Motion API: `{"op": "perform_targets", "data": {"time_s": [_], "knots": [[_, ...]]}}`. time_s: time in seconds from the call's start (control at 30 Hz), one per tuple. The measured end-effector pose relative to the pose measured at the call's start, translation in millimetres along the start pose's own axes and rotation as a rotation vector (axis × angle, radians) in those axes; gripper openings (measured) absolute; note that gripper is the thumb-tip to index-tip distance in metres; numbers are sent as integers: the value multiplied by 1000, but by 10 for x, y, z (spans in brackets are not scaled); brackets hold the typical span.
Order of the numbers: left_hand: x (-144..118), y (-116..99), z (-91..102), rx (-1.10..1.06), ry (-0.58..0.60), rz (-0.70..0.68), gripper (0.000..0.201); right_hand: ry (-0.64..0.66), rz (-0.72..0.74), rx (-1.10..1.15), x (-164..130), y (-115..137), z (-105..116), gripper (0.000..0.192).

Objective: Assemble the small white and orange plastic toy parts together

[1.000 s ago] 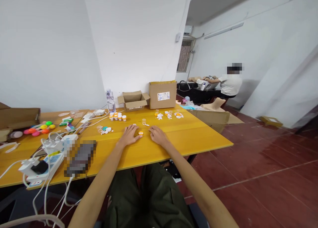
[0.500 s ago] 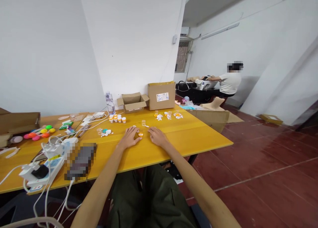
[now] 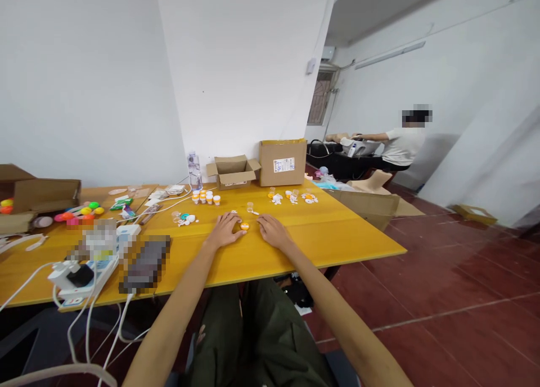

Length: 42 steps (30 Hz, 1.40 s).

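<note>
My left hand [image 3: 225,230] lies on the yellow table [image 3: 329,229], fingers apart, thumb beside a small round orange-and-white piece [image 3: 244,226]. To the right of that piece rests my right hand [image 3: 274,231], palm down with its fingers stretched forward and holding nothing visible. Just beyond the fingertips stand a small clear cup [image 3: 250,206] and a little white part [image 3: 255,212]. Some small white bits [image 3: 234,211] lie by my left fingertips, partly hidden.
Several orange-and-white capped jars [image 3: 208,197] stand behind my left hand. Piles of small parts lie at left [image 3: 185,219] and right [image 3: 277,198]. Behind are an open carton [image 3: 234,178], a closed carton [image 3: 282,165] and a bottle [image 3: 194,170]. A power strip [image 3: 93,277] and phone are left.
The camera has turned slightly left, so everything appears a little farther right. Both hands stay in about the same place on the table.
</note>
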<state>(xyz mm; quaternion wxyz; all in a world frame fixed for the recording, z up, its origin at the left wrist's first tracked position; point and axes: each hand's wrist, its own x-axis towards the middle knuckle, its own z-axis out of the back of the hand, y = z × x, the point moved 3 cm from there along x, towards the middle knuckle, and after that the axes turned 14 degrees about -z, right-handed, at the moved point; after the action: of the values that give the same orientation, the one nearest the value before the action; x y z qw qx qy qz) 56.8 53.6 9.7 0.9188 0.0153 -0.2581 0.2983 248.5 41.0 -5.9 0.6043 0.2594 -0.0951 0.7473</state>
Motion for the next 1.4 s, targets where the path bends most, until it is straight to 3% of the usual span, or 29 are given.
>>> {"op": "perform_targets", "data": {"time_s": [0.23,0.67,1.0,1.4], "knots": [[2,10,29,-55,-13,47,24,12,-19,-15,3,-51,-36,25],[-14,124,-13,-20,-1,90,45,28,-21,-8,3,-22,-8,28],[0,-49,53,-12,28,-53,31,112,-28,-142,34,115,74,27],[33,-75,50,-4,51,-32,19,139,57,-204,76,142,5,26]]}}
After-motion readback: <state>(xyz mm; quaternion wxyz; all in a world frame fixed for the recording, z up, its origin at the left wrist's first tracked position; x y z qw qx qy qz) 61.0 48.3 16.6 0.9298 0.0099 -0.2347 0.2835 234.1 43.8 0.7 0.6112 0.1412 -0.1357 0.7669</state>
